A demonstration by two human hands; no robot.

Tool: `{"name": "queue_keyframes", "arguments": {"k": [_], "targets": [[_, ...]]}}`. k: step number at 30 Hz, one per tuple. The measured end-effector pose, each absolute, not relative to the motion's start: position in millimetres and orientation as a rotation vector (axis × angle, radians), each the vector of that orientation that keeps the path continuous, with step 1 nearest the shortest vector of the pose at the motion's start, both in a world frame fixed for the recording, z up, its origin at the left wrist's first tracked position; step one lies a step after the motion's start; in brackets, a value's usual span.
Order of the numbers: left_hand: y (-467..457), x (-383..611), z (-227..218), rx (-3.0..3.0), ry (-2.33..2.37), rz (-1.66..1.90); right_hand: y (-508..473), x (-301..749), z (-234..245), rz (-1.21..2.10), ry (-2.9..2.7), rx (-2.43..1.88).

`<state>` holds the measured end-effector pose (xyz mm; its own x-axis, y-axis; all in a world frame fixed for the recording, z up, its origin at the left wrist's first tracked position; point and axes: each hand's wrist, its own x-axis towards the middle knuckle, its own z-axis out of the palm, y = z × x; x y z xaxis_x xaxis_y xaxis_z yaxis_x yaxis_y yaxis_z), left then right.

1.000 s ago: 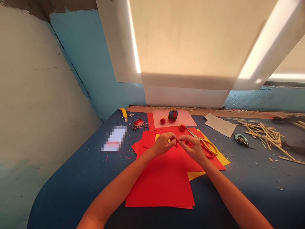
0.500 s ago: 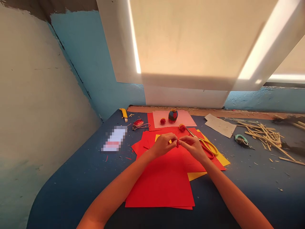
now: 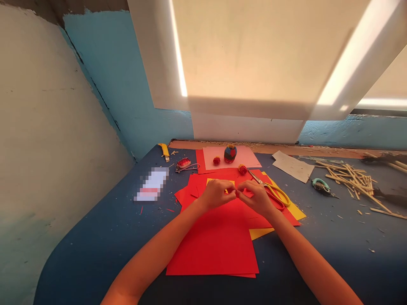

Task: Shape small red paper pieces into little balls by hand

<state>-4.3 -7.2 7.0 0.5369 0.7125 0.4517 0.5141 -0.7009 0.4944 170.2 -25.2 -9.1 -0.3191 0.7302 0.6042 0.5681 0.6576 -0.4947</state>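
My left hand (image 3: 218,192) and my right hand (image 3: 258,196) meet fingertip to fingertip above a pile of red paper sheets (image 3: 216,241). Both pinch a small red paper piece (image 3: 238,192) between thumbs and forefingers. Yellow sheets (image 3: 260,232) peek out from under the red ones. Yellow-handled scissors (image 3: 273,192) lie just right of my right hand. A small red ball (image 3: 242,169) rests behind my hands.
A pink sheet (image 3: 248,159) at the back carries a red-and-blue woven ball (image 3: 230,153) and a tiny red ball (image 3: 216,160). A yellow utility knife (image 3: 165,151) and a red keyring object (image 3: 184,163) lie left. Wooden sticks (image 3: 352,178), teal pliers (image 3: 320,185) and grey paper (image 3: 294,166) sit right.
My fingers have shifted slightly on the small red piece, working it between the two hands. The arms stay in place.
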Motion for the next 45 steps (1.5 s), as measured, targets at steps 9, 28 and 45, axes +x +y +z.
{"name": "queue_keyframes", "arguments": {"k": [9, 28, 45], "targets": [[-11, -3, 9, 2.370, 1.028, 1.004, -26, 167, -10, 0.270, -1.917, -1.023], [-2, 7, 4, 1.307, 0.802, 1.216, -33, 154, -14, -0.507, -1.968, -1.113], [-5, -3, 13, 1.757, 0.828, 1.147, -31, 154, -9, 0.603, -1.486, -1.061]]}}
